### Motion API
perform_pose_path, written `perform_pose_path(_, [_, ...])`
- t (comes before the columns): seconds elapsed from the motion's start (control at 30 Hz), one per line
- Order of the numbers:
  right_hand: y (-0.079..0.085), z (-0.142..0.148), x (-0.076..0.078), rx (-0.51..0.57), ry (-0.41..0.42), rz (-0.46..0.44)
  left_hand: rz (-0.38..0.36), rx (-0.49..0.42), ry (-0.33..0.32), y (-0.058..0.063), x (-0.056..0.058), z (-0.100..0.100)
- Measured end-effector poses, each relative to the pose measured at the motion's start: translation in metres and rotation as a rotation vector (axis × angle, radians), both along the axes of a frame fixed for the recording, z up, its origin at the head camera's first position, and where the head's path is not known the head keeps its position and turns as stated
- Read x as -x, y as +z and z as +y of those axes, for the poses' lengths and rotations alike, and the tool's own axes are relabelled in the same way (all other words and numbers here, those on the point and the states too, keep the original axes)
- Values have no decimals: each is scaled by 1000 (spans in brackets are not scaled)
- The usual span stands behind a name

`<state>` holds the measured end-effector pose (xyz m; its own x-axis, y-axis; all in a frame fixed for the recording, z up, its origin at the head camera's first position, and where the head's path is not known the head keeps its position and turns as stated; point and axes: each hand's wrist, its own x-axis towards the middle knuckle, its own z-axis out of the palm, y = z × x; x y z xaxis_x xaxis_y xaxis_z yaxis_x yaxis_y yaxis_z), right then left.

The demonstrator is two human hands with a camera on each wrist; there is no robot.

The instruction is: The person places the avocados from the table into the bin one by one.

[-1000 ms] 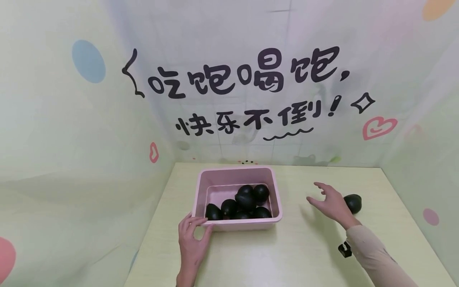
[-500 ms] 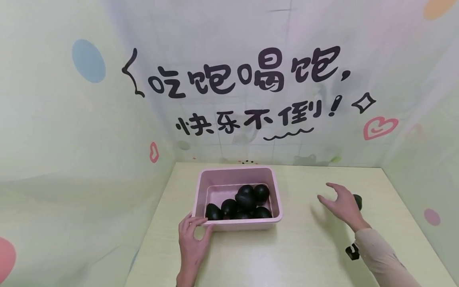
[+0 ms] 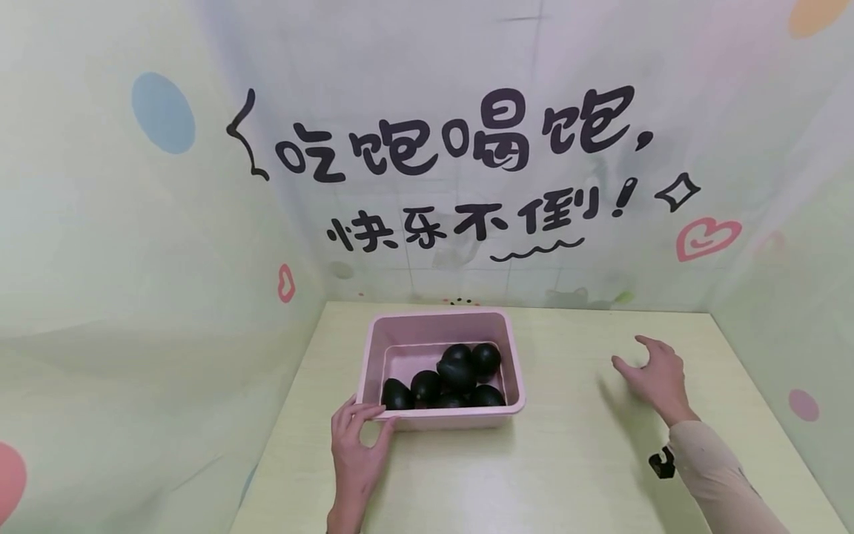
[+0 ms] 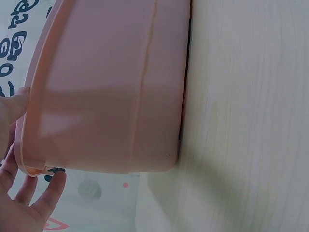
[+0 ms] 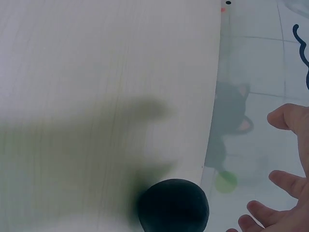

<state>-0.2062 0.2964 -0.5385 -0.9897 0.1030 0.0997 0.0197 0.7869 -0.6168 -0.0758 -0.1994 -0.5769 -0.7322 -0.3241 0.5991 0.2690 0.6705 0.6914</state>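
A pink plastic bin (image 3: 454,421) holds several dark green, nearly black avocados (image 3: 457,375), heaped to its right and along the near wall. My left hand (image 3: 356,445) pinches the bin's near-left corner rim between thumb and fingers; the left wrist view has the thumb on one side of the rim and fingers around the corner. To the right, my right hand (image 3: 657,377) hovers over the table with thumb and fingers spread apart, holding nothing. One loose avocado (image 5: 174,207) lies on the table below this hand in the right wrist view; in the head view the hand hides it.
The pale wooden table (image 3: 554,460) ends at a printed backdrop (image 3: 427,67) behind the bin, with more printed sheeting at the left and right sides. A small black piece (image 3: 663,463) shows beside the right sleeve (image 3: 710,463).
My right hand has moved to the right, over the loose avocado, which it now covers in the head view. The left hand and the bin have stayed put.
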Motion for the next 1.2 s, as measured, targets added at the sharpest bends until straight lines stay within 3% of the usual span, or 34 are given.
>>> perform_pose_path(0.2, [-3,7,-3,0,-2,-48,-14,-7,0,1,0,0])
perform_pose_path(0.47, [-10,15,-1,25,13,-65,25,10,-4,2,0,0])
perform_pose_path(1.2, [-34,38,-10,13,-80,-155,-24,-4,-3,0,0,0])
